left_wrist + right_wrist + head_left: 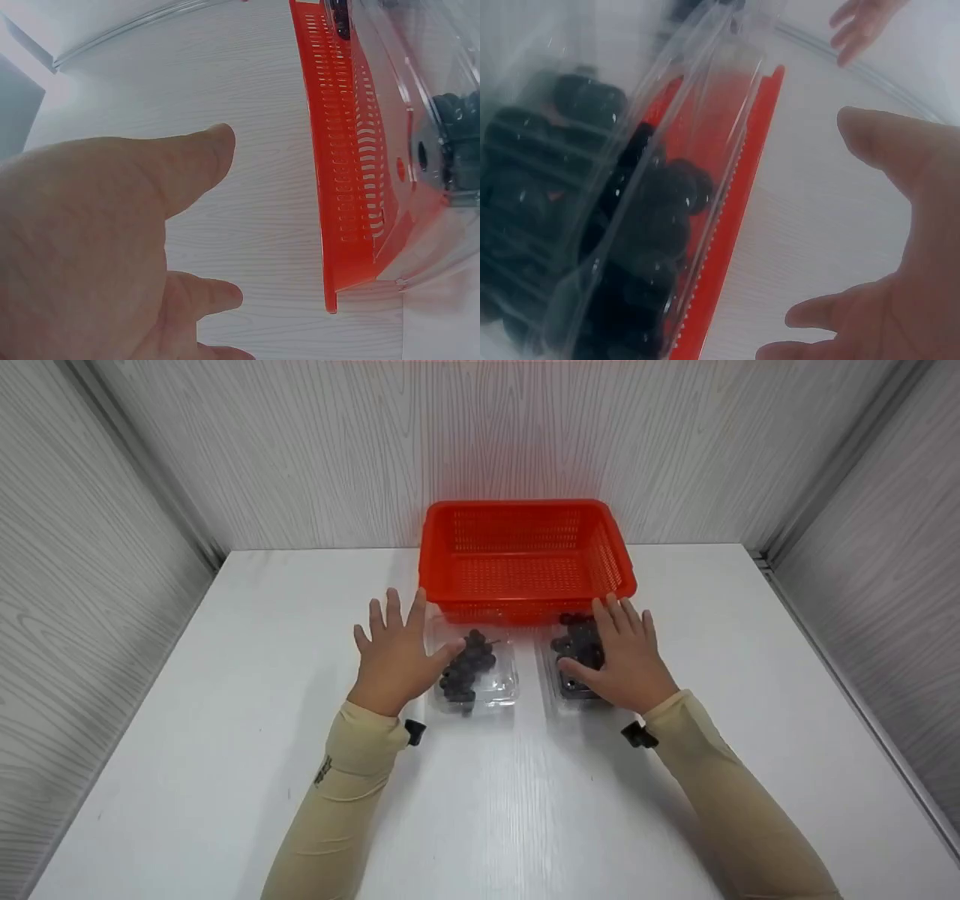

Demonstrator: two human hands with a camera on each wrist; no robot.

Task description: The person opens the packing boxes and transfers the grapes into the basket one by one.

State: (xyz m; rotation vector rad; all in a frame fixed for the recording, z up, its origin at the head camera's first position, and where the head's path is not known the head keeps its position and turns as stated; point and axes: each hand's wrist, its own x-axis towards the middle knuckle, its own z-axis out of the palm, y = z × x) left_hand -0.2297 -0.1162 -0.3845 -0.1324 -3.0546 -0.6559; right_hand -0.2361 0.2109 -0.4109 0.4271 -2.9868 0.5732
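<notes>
Head: left hand [395, 664] and right hand [630, 664], fingers spread apart, nothing held, above two clear plastic boxes of dark round grapes, left box [501, 684] and right box [581, 692], on white counter [487, 810], in front of rectangular red plastic mesh basket [525, 611]. Left wrist: thumb, fingers apart, clear of left box. Right wrist: fingers apart, near right box.
</notes>
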